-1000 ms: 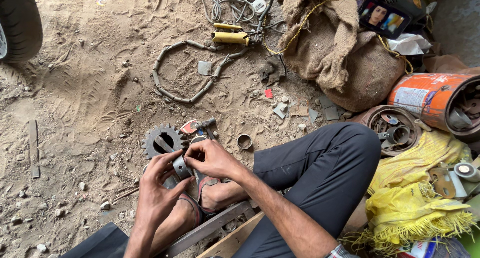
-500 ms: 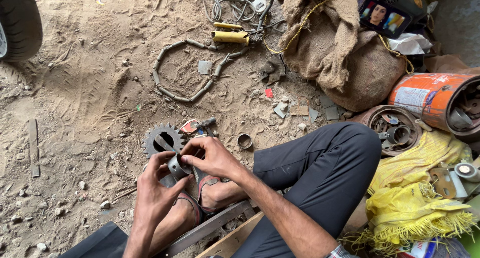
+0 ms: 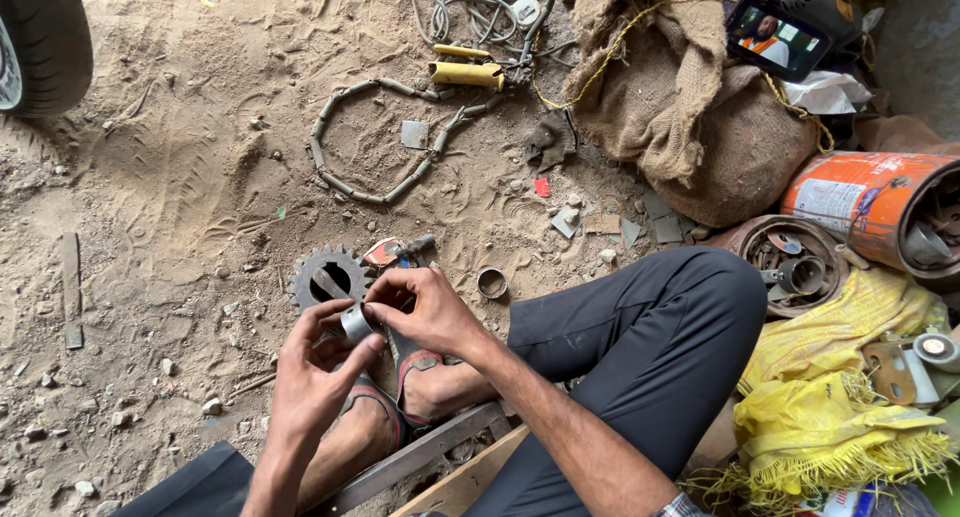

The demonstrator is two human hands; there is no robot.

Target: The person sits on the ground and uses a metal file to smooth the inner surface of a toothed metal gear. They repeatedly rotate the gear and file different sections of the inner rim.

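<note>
sandy workshop ground strewn with a chain loop, sprocket, burlap sack; left hand and right hand both pinching a small metal ring.

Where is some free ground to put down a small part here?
Bare sand lies left of the toothed gear, between the tyre and the metal strip, and inside the chain loop. It is crowded on the right, around the orange can and yellow cloth.

dry sandy dirt floor marked with tracks and small stones, in even daylight — a black rubber tyre at the left edge, a brown burlap sack heaped at the right.
</note>
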